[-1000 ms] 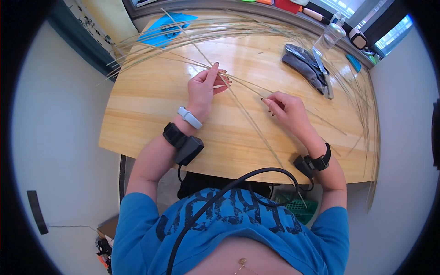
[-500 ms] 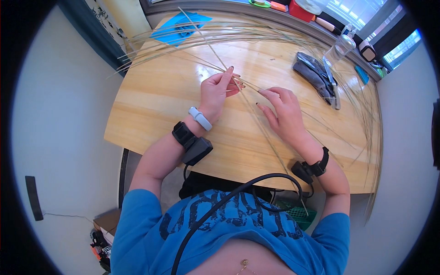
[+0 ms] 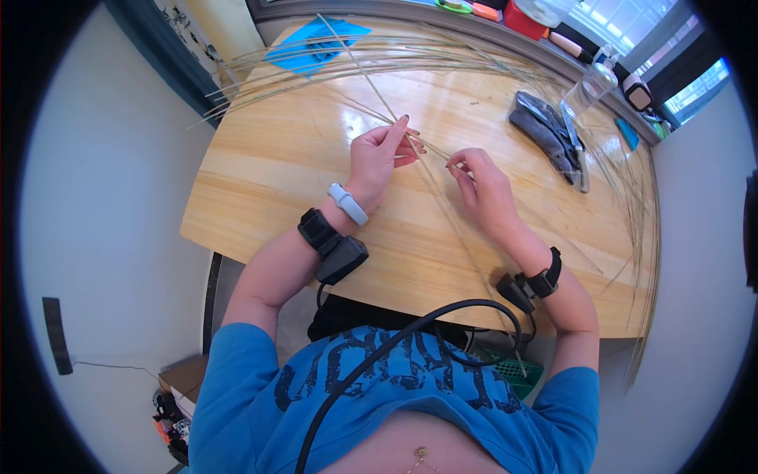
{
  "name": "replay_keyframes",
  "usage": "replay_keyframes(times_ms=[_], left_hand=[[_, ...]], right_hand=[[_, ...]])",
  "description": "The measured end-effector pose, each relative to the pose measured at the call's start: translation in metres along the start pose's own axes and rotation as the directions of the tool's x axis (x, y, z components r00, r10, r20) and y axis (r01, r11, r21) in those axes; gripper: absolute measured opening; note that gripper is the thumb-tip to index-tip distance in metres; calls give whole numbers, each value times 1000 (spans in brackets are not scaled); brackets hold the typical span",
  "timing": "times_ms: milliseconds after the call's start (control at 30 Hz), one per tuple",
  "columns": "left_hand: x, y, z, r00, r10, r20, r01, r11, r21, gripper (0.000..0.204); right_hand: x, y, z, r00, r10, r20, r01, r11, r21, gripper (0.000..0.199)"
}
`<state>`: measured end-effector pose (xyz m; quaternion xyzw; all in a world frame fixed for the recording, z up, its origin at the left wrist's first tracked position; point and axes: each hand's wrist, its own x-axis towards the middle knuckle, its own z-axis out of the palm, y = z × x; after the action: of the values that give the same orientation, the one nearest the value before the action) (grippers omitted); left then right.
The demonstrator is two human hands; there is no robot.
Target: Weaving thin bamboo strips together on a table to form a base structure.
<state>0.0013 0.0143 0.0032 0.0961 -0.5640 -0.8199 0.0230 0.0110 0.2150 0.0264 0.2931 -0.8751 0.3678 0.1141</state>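
Note:
Several thin, pale, straw-like strips (image 3: pixel 367 77) cross each other over the middle of the table. My left hand (image 3: pixel 377 160) pinches them at the crossing between thumb and forefinger, its other fingers loosely curled beneath. One long strip runs from the far left through this pinch and down past the table's near edge. To the right, my right hand (image 3: pixel 483 188) has its thumb and fingertips together on a strip that leads out of the left hand. Both hands are just above the tabletop.
More long strips (image 3: pixel 395 59) lie along the far side and right edge of the wooden table (image 3: pixel 268 189). A blue cloth (image 3: pixel 296 51) sits at far left. At right are a dark grey cloth (image 3: pixel 541 130), a knife (image 3: pixel 582 170) and a clear bottle (image 3: pixel 588 87). A black cable (image 3: pixel 371 355) loops before me.
My right thumb and fingers, apart before, have come together on the strip. The left hand keeps its pinch at the crossing. The whole view has shifted slightly.

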Motion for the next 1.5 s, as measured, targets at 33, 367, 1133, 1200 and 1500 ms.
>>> replay_keyframes(times_ms=[33, 367, 1133, 1200, 1500], left_hand=[[0, 0, -1, 1000, -4, 7, 4, 1000, 3, 32], [-2, 3, 1, 999, -20, 25, 21, 1000, -7, 32], [-6, 1, 4, 998, 29, 51, -27, 999, -37, 33], [-5, 2, 4, 999, 28, 44, -27, 999, -31, 33], [-8, 9, 6, 998, 30, 55, -29, 1000, -8, 34]], right_hand=[[1, 1, 0, 1000, 8, -3, -8, 1000, 13, 15], [0, 6, 1, 984, 171, -42, -164, 978, 131, 12], [14, 9, -21, 994, -23, -104, 2, 980, -197, 9], [17, 19, -16, 979, -34, -202, 22, 998, -57, 12], [40, 61, -52, 960, 259, -102, -220, 930, 295, 16]])
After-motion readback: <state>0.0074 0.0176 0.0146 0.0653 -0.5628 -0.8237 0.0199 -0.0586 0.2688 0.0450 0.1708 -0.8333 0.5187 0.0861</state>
